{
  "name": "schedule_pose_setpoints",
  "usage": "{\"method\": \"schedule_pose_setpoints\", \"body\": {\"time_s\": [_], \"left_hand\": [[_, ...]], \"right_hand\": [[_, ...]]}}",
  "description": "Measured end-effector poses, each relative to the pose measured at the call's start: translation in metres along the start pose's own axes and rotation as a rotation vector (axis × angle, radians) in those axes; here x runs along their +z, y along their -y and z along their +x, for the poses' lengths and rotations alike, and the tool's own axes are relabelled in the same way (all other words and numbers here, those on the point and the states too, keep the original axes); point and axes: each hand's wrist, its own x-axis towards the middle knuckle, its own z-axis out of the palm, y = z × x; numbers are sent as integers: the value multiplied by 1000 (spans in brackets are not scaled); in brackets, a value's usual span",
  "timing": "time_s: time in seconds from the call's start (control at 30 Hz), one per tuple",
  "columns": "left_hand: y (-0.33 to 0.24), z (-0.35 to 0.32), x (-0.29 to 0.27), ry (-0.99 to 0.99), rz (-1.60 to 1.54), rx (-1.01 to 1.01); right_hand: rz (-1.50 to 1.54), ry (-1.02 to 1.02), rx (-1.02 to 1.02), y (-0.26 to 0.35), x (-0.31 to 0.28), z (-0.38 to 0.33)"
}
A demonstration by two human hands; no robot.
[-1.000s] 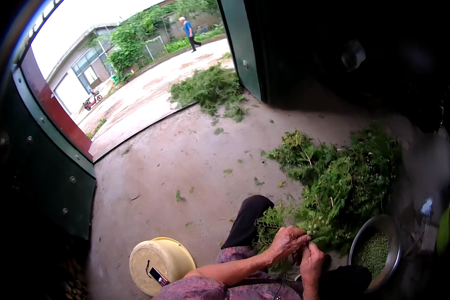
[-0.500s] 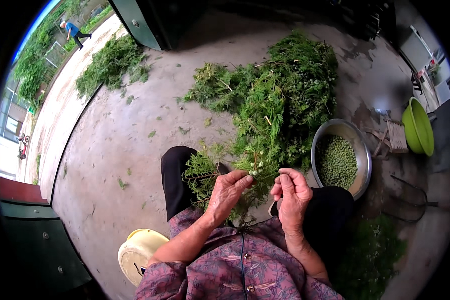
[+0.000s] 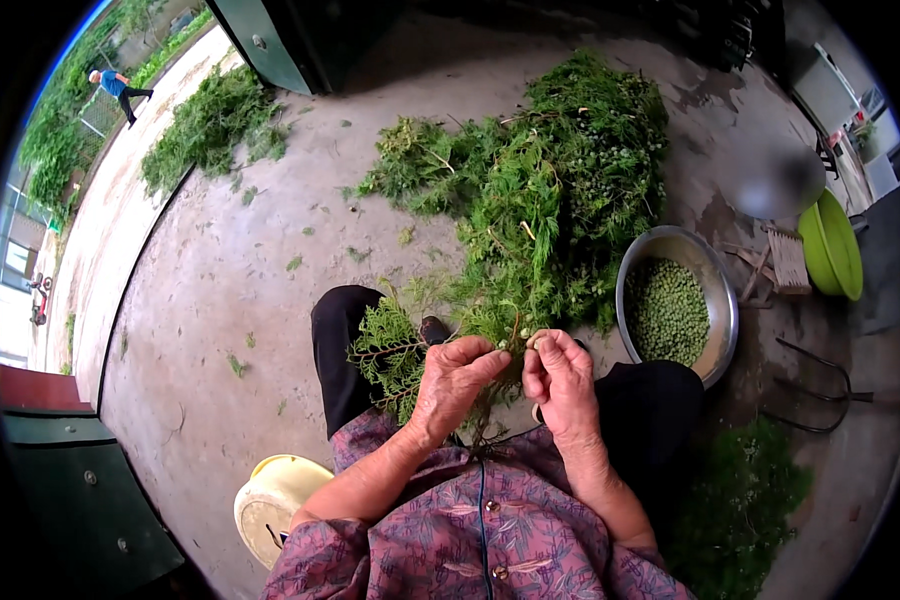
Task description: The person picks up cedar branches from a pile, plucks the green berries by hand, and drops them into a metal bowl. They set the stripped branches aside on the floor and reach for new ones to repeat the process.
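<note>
My left hand is closed around a leafy conifer sprig, whose flat green fronds spread to the left over my knee and hang down toward my lap. Close beside it, my right hand pinches at the sprig's tip, with a small pale-green cone between thumb and fingers. Just beyond both hands rises a big pile of cut conifer branches. To the right of the pile, a steel basin holds many round green cones.
A lime-green tub leans by a small wooden stool at right, near a pronged fork. More greenery lies lower right. A cream bucket stands at my left. Another branch heap and a walking person are outside.
My right hand has moved left to the sprig beside my left hand and now pinches a cone. The person outside has walked farther left. The view has shifted slightly.
</note>
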Motion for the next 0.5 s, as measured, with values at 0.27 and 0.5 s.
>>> {"method": "schedule_pose_setpoints", "body": {"time_s": [0.27,0.5], "left_hand": [[5,1,4,8,3,0],[10,1,-1,48,50,23]], "right_hand": [[-195,74,-132,-4,1,-5],[-777,74,-358,-2,5,-3]]}}
